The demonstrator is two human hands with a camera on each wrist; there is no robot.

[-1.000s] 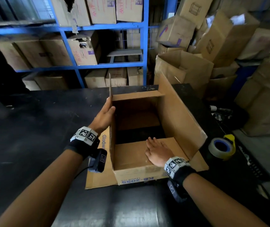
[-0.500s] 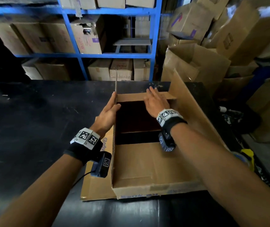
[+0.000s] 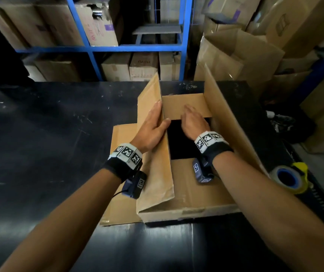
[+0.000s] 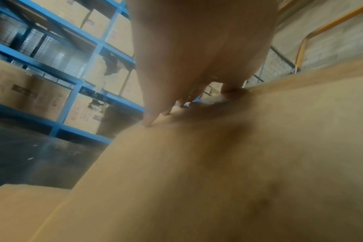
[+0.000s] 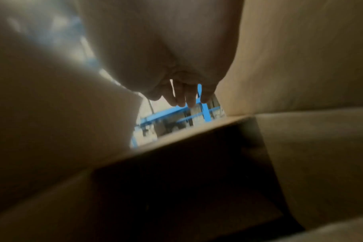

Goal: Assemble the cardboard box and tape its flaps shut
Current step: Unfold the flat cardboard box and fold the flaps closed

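The left long flap (image 3: 153,146) of the cardboard box (image 3: 186,201) is held by the left hand (image 3: 151,130), with straight fingers laid on its outer face and the thumb hooked over its edge; the far short flap (image 3: 184,107) is pressed flat by the right hand (image 3: 192,121), whose fingers are extended and grip nothing. The box is seen at the centre of the head view, standing on the black table (image 3: 49,144), with its near short flap (image 3: 196,193) already folded down and its right long flap (image 3: 235,130) upright. A tape dispenser (image 3: 290,179) lies at the right edge of the frame, beside the box. The step is judged to be done well if the far flap is kept level while the left flap is brought over it, the right hand being slid out only once the flap is pinned. Compared with half a second earlier, the left flap has been swung from nearly edge-on towards the opening, the left hand has been moved onto its face, and the right hand has been drawn nearer on the far flap.
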